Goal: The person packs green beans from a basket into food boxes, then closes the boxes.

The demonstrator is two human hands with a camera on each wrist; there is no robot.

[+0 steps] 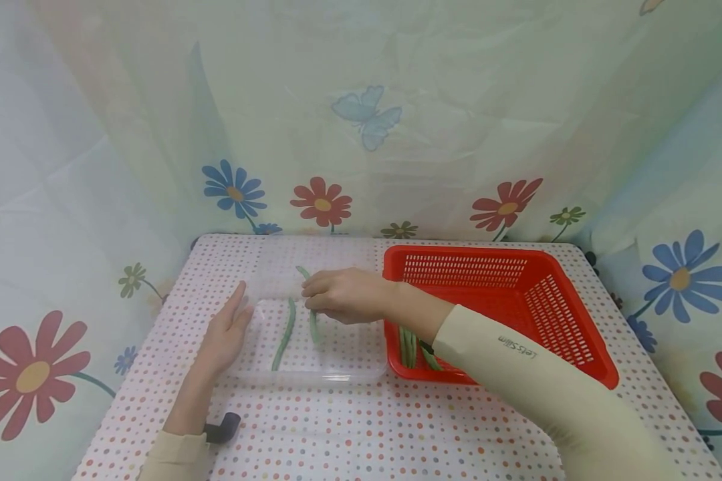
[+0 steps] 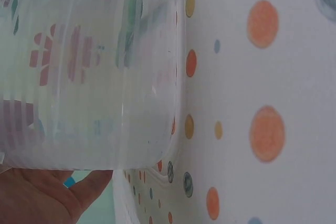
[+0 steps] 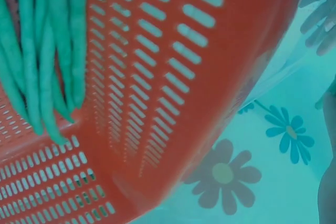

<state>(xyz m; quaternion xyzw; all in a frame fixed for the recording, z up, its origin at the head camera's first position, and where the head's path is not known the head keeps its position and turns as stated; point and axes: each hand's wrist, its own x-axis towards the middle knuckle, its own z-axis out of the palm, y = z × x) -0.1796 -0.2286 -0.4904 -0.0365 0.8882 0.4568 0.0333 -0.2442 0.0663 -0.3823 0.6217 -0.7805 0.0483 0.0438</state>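
Observation:
In the head view a clear plastic container (image 1: 361,364) stands on the dotted table, one green bean (image 1: 287,337) lying inside at its left. Over the container my right hand (image 1: 351,294) pinches another green bean (image 1: 313,327), whose two ends show on either side of the fingers. My left hand (image 1: 224,334) rests against the container's left side with its fingers extended; the left wrist view shows this hand (image 2: 50,195) beside the ribbed clear wall (image 2: 94,103). Right of the container, more green beans (image 1: 408,347) lie in a red basket (image 1: 499,252), partly hidden by my right forearm.
A translucent lid or flap (image 1: 343,250) lies behind the container. The perforated basket wall (image 3: 157,77) fills much of the right wrist view, beside several green beans (image 3: 47,51). A flowered curtain (image 1: 433,133) hangs along the table's back and sides.

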